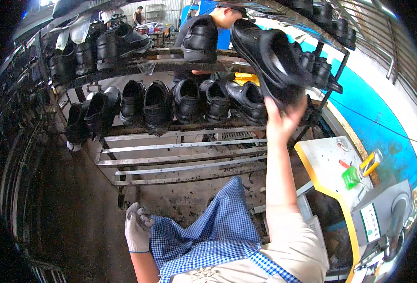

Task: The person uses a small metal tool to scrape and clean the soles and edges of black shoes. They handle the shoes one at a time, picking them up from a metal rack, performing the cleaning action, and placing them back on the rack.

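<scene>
My bare right hand (286,115) reaches up and forward to the rack and is closed on a black shoe (258,59). Its fingers grip the heel end from below. The shoe tilts, toe up and to the left, and its heel side is smeared by motion. Just left of it, a row of black shoes (188,101) stands along the middle shelf, heels toward me. My left hand (138,227), in a pale glove with darkened fingertips, hangs low beside my blue checked apron (208,226). Its fingers are curled, and nothing shows in them.
More black shoes (200,40) stand on the upper shelf. Below are bare metal rails (185,160). A person (189,30) is behind the rack, another farther back. To the right, a yellow-edged white table (319,151) holds a green object (350,178) beside a grey machine (383,212).
</scene>
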`<state>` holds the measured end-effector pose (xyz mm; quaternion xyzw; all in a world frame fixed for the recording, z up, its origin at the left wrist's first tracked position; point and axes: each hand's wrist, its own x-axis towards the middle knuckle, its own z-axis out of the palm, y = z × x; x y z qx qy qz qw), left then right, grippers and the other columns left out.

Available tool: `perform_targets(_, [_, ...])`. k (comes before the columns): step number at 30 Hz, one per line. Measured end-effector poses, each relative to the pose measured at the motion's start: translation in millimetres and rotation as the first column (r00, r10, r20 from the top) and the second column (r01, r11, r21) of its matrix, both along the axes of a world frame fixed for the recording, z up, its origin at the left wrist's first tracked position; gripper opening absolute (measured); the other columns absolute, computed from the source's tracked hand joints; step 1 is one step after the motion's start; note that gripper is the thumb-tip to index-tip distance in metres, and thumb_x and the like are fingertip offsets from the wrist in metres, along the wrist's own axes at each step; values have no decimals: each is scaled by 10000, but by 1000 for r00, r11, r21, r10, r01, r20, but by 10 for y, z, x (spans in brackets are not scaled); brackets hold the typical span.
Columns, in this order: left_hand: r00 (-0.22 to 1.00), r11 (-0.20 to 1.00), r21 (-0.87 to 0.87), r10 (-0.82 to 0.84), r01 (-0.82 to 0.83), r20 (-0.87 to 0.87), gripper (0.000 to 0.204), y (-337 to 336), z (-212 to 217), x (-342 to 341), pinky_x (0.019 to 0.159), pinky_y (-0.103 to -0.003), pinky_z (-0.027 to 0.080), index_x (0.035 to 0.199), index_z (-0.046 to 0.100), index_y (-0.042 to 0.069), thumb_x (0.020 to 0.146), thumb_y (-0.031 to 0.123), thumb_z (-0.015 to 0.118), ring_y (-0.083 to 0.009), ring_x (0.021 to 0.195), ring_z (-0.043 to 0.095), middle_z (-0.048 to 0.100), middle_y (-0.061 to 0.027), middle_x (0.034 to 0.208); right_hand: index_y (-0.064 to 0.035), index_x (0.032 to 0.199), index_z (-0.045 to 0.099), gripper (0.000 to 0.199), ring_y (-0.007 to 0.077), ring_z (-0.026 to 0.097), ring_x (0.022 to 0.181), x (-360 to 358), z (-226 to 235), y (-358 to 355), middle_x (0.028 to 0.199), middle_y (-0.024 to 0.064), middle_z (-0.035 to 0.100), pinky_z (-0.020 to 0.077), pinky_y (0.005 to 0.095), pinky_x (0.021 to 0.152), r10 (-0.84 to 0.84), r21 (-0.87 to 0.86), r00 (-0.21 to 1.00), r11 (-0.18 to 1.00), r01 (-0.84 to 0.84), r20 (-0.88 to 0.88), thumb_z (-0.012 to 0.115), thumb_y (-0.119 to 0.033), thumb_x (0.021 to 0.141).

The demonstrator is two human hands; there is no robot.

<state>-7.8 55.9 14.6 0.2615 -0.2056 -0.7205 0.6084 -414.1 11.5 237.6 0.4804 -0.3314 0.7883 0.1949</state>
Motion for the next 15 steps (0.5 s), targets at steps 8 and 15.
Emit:
perform_targets(8, [998, 996, 80, 35, -31, -48, 305, 0, -170, 38, 623, -302, 577, 1230, 541, 56, 986, 239, 526, -130, 744, 617, 624, -49, 935, 18, 1334, 369, 604, 156, 650, 843, -589, 335, -820, 1006, 115, 649, 512, 288, 773, 226, 184, 953, 947, -264, 203, 700, -245, 903])
perform_targets(15, [997, 991, 118, 64, -59, -38, 283, -55, -397, 128, 628, -279, 538, 1217, 563, 68, 987, 225, 514, -141, 760, 625, 641, -27, 957, -27, 1169, 576, 250, 97, 617, 756, -26, 182, -636, 793, 41, 659, 472, 263, 741, 168, 249, 986, 955, -162, -4, 502, -209, 1014])
